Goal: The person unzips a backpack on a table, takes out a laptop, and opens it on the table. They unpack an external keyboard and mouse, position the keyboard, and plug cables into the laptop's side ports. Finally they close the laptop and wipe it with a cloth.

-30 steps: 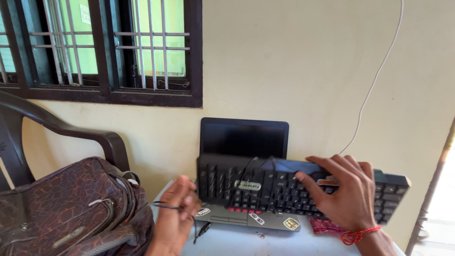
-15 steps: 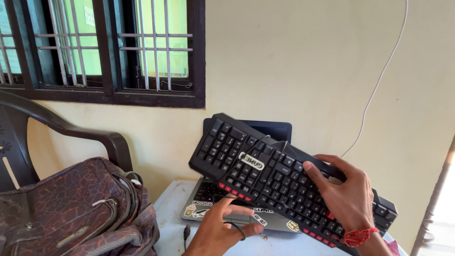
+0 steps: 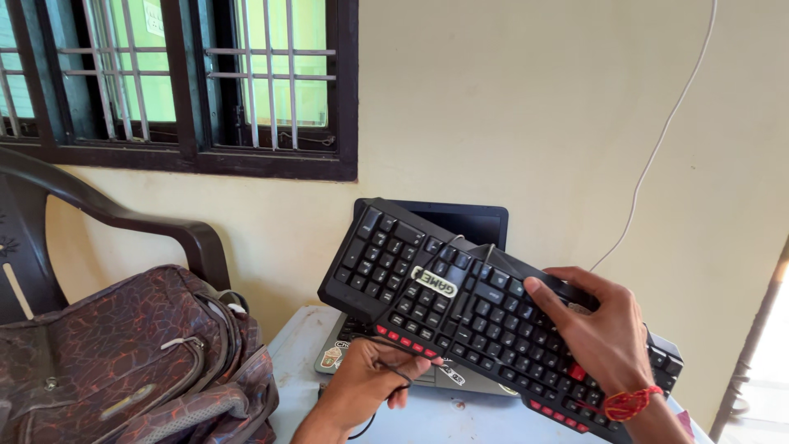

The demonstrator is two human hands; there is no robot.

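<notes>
A keyboard (image 3: 485,316) is held tilted above a laptop (image 3: 460,238) on the table (image 3: 300,345), the right hand (image 3: 596,329) over its right half and the left hand (image 3: 370,382) under its near edge, with a backpack (image 3: 123,362) and chair (image 3: 99,222) left and a window (image 3: 181,82) far left.

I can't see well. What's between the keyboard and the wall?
In the head view, an open laptop stands behind the keyboard, its dark screen before the wall.
</notes>
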